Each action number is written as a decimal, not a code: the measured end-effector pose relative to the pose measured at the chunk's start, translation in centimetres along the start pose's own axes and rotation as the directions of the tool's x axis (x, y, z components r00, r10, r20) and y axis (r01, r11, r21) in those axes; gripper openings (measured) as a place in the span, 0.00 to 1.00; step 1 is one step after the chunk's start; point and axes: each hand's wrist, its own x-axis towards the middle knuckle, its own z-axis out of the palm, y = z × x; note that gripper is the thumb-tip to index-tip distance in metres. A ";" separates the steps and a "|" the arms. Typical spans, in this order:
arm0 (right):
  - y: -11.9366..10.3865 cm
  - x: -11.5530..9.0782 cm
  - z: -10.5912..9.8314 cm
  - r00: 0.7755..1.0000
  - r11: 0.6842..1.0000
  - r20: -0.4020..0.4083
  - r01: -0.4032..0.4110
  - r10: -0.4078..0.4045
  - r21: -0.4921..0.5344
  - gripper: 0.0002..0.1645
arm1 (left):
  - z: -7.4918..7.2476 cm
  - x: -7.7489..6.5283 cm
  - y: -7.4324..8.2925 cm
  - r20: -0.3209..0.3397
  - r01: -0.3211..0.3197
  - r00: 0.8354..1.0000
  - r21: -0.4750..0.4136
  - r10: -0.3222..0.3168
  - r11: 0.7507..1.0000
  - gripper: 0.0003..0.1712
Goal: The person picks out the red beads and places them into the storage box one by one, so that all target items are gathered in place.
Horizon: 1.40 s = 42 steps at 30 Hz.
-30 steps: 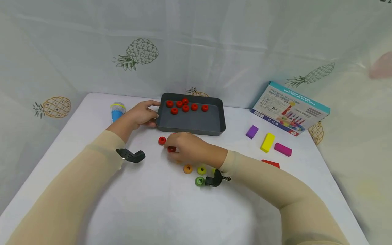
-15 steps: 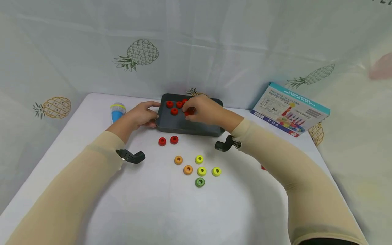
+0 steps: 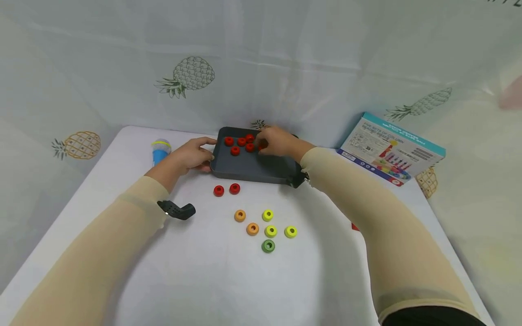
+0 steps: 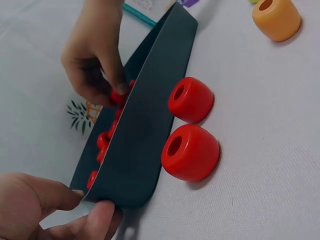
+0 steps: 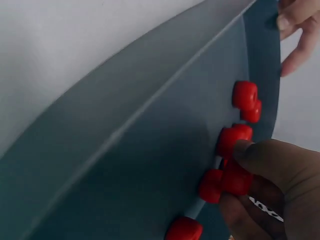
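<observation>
My left hand (image 3: 190, 156) grips the left end of a dark grey tray (image 3: 248, 168), thumb and fingers pinching its wall. Over the tray's far side, the fingers and thumb of my right hand (image 3: 279, 141) pinch a red bead (image 5: 236, 179). Several other red beads (image 3: 234, 151) lie in the tray, bunched toward the far left and middle, some partly hidden behind the right hand. On the table in front of the tray sit two more red beads, one (image 4: 191, 100) beside the other (image 4: 190, 153), holes facing up.
Two orange beads (image 3: 253, 229), several yellow beads (image 3: 271, 231) and a green bead (image 3: 268, 246) lie mid-table. A blue toy microphone (image 3: 160, 151) stands left. A printed toy box (image 3: 391, 149) leans at the back right. Part of a red block (image 3: 355, 227) shows by the right sleeve.
My right hand has carried a red bead from the table up into the tray, then shifted slightly right there. The left hand keeps its hold on the tray's end.
</observation>
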 end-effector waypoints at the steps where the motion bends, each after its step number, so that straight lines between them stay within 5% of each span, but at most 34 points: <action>1: 0.1 0.1 0.1 1.000 1.000 0.001 -0.002 0.002 -0.003 0.17 | 0.0 -0.1 0.0 -0.001 0.002 1.000 0.004 -0.002 1.000 0.36; 12: 1.5 1.1 0.8 1.000 0.999 0.008 -0.007 0.008 -0.033 0.17 | 0.0 -0.1 0.0 -0.013 0.018 1.000 0.016 -0.018 1.000 0.35; 22: 0.6 0.1 -0.1 0.999 1.000 -0.041 -0.017 0.017 0.018 0.18 | 0.0 0.0 0.0 -0.021 0.020 1.000 0.021 -0.020 1.000 0.35; 27: -1.7 -1.6 -1.3 0.995 0.993 -0.101 0.016 -0.004 0.120 0.21 | 0.0 0.0 0.1 -0.019 0.022 1.000 0.023 -0.021 0.999 0.35; 33: -5.9 -4.3 -1.2 0.968 0.971 -0.203 0.182 -0.149 0.152 0.19 | 0.0 -0.2 0.2 -0.012 0.014 1.000 0.009 -0.014 1.000 0.36; 42: -10.1 -6.7 2.5 0.964 0.945 -0.106 0.261 -0.244 0.197 0.20 | 0.1 -0.1 0.0 -0.005 -0.007 1.000 0.005 0.007 1.000 0.36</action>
